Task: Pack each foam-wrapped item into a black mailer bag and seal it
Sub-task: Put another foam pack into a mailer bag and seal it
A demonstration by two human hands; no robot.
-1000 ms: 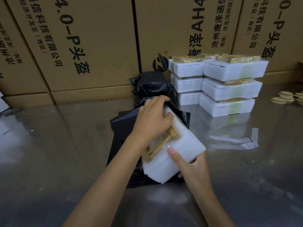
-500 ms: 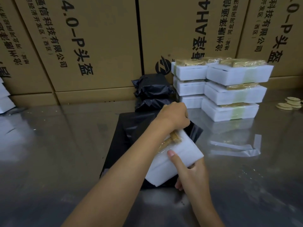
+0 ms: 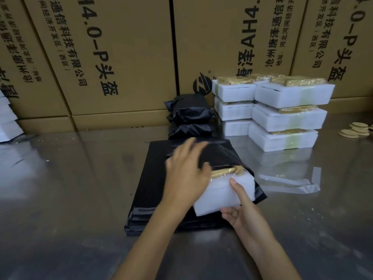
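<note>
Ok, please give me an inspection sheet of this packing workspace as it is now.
Surface: shiny metal table, reflective.
Job's things: foam-wrapped item partly inside a black mailer bag, on a stack of flat mailer bags; two packed bags behind; stacked foam-wrapped items at right.
Clutter: clear plastic strip; round discs.
Grippers: left hand on bag and item, blurred; right hand holds the item's near end.
Cables: nothing seen.
Surroundings: printed cardboard cartons.

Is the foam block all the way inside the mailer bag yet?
Partly in. The foam block's far end sits under the black mailer bag's mouth; its near end sticks out, held by the right hand.
</note>
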